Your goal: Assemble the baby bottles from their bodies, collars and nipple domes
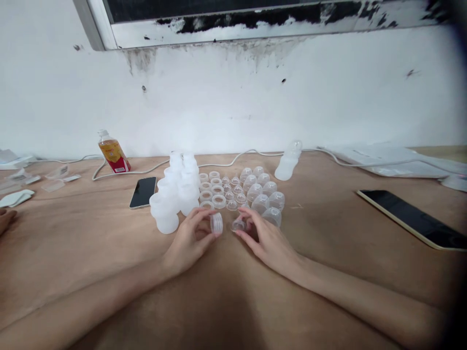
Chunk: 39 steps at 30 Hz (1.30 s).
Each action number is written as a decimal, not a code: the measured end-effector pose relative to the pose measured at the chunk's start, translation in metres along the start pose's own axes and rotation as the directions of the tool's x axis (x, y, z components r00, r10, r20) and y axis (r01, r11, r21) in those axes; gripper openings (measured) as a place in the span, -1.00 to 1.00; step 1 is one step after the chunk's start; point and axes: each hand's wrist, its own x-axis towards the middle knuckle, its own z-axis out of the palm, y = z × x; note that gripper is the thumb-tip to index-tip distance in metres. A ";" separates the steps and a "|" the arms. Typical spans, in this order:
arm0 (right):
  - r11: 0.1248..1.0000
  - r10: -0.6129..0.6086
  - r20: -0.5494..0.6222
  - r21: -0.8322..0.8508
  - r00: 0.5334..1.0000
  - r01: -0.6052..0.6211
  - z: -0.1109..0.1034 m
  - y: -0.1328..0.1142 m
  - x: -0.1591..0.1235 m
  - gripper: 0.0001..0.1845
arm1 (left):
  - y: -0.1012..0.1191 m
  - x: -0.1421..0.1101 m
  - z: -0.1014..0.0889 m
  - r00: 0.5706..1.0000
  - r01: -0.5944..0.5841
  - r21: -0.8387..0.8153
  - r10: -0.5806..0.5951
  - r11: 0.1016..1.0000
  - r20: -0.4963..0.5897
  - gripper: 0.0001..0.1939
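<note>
My left hand (191, 238) pinches a clear threaded collar ring (216, 224) on its side between thumb and fingers. Just to the right, my right hand (264, 238) grips a clear bottle nipple (238, 225) by its edge; a small gap parts the two pieces. Beyond my hands stand rows of more collar rings (219, 201), nipples (240, 198) and clear domed caps (260, 204). Frosted white bottles (167, 219) stand in rows on the left, close to my left hand. My fingers partly cover the nearest pieces.
An assembled bottle (288, 163) stands near the wall. A phone (143, 192) lies left of the bottles, a larger one (414, 218) at the right. A drink bottle (114, 153), a white cable (251, 151) and plastic bags (394, 160) lie along the back. Another person's hand (6, 218) shows at the left edge.
</note>
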 end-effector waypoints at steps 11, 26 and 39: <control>0.851 0.118 -0.212 0.526 0.970 0.011 0.020 0.008 0.024 -0.70 | -0.003 0.023 0.018 0.978 0.068 -0.426 -0.145 0.902 -0.151 -0.64; 0.851 0.184 -0.225 0.524 0.957 -0.041 0.017 0.008 0.023 -0.66 | 0.000 0.020 0.016 0.974 0.175 -0.298 -0.210 0.938 -0.089 -0.53; 0.941 -0.063 -0.214 0.312 0.975 0.129 0.008 0.004 0.023 -0.68 | 0.000 0.020 0.017 0.975 0.177 -0.348 -0.212 0.921 -0.066 -0.53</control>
